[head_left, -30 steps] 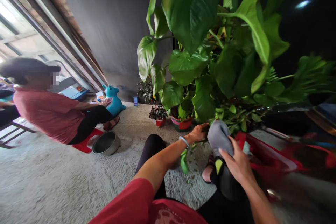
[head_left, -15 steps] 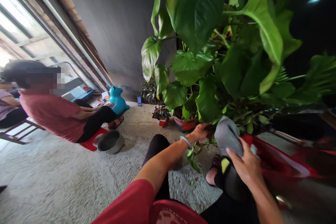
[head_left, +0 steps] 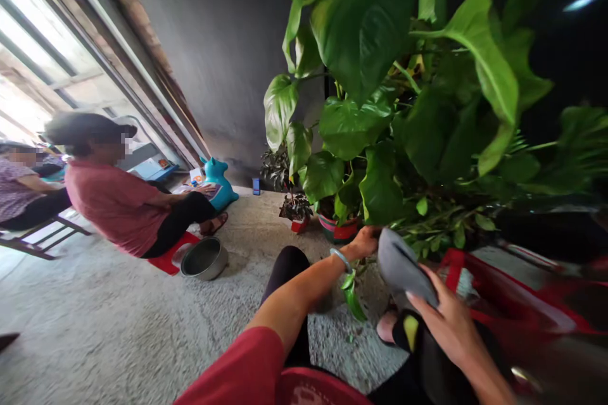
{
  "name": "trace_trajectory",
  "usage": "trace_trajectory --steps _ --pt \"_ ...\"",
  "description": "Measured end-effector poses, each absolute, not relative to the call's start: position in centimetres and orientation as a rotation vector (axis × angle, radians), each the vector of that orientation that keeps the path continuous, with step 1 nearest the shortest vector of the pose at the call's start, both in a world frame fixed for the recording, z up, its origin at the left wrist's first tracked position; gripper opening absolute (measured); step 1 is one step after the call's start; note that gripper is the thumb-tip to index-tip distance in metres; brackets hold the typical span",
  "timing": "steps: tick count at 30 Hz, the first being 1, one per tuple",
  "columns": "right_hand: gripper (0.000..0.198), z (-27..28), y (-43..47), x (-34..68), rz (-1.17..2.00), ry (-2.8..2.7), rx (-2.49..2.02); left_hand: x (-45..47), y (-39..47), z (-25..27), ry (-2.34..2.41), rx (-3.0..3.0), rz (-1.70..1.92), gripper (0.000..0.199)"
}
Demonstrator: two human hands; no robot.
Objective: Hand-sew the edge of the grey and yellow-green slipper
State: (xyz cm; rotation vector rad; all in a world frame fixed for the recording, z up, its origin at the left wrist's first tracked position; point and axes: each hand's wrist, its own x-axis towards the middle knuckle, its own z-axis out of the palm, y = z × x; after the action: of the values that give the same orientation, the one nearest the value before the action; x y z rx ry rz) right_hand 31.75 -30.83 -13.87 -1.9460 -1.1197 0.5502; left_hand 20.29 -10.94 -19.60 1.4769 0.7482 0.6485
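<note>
A person in a red top sits low on a rough grey floor (head_left: pixel 118 329), in front of a big leafy plant (head_left: pixel 403 107) that fills the upper right of the frame.

The left hand (head_left: pixel 365 242) is near the middle of the frame, a bit to the right. It reaches into the low stems of the plant. Its fingers are curled around something thin and green there, but the leaves and the cloth hide the tips, so it is hard to tell just what they hold. A pale bracelet (head_left: pixel 342 259) sits on that wrist. A small green leaf (head_left: pixel 354 300) hangs down just below the wrist.

The right hand (head_left: pixel 451 329) is in the lower right of the frame. Its fingers lie flat and a little spread on a grey cloth (head_left: pixel 401 266). They press on the cloth and hold its lower edge. The cloth sits between the two hands, just right of the left hand and touching the low leaves.

Behind the cloth, at the right, is a red plastic thing (head_left: pixel 498 304) that looks blurry. A red and green flower pot (head_left: pixel 339 230) stands just above the left hand, with a smaller red pot (head_left: pixel 299 223) beside it.

At the left of the frame another person in a pink shirt (head_left: pixel 114 202) sits on a low red stool (head_left: pixel 166 258). A metal bowl (head_left: pixel 204 258) is on the floor next to that stool. A blue toy animal (head_left: pixel 219 180) stands by the dark wall (head_left: pixel 213 44) behind.
</note>
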Motion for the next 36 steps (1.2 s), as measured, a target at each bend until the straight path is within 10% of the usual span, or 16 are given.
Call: trace_trajectory --steps 7,14,22,29,36 --pt "0.097 -9.7 -30.1 41.8 0.187 -0.300 -2.264 20.4 -11.8 -19.1 0.897 1.501 0.583 0.053" --pt "0.059 -15.2 -30.3 28.5 0.724 -0.927 -2.011 20.3 -11.6 -18.2 0.981 1.487 0.506 0.054" --pt "0.104 -13.1 -30.1 38.7 0.321 -0.539 -2.314 20.8 -12.3 -18.8 0.884 1.450 0.510 0.056" --pt "0.079 -15.5 -31.5 30.2 0.765 -0.903 -2.024 19.9 -11.5 -19.0 0.961 1.461 0.508 0.048" --pt "0.092 -13.9 -30.6 37.5 0.231 -0.553 -2.286 20.3 -12.7 -18.5 0.937 1.472 0.455 0.055"
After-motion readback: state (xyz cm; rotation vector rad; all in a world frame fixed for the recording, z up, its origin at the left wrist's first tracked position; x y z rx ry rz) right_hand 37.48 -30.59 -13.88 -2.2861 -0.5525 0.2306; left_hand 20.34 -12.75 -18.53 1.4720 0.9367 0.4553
